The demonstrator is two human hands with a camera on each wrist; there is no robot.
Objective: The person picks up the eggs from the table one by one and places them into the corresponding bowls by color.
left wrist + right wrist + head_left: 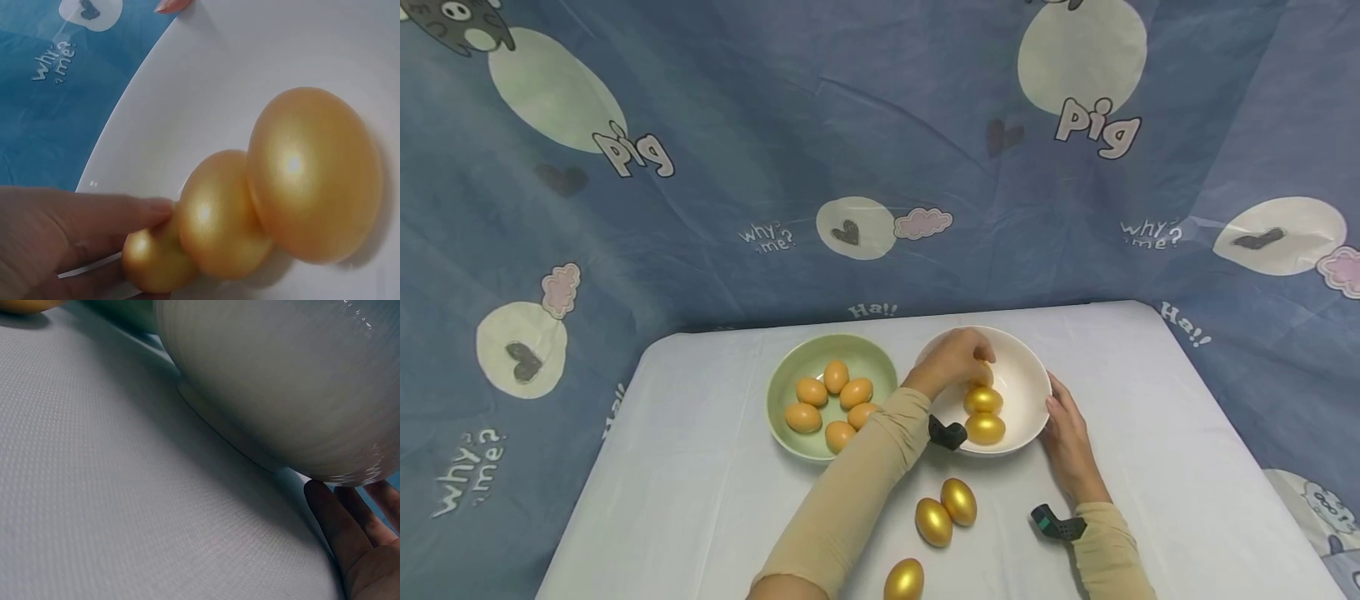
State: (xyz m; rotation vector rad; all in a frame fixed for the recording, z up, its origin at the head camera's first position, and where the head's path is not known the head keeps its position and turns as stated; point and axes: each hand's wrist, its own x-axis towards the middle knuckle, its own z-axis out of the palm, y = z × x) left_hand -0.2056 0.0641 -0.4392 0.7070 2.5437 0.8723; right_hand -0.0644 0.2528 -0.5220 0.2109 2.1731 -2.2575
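In the head view, my left hand (953, 360) reaches into the white bowl (1026, 392). Thumb and fingers pinch a golden egg (156, 261) by the bowl's inner wall, seen in the left wrist view and partly covered by the hand. Beside it in the bowl lie a middle golden egg (983, 400) and a nearer golden egg (985, 428). On the bowl's right side, my right hand (1066, 437) touches the outer wall. Its extended fingers (334, 519) rest against the bowl in the right wrist view.
Left of the white bowl stands a green bowl (778, 400) with several orange-brown eggs. Nearer on the white table (700, 500) lie three golden eggs (958, 502), one close to the front. A blue patterned cloth (760, 283) hangs behind the table.
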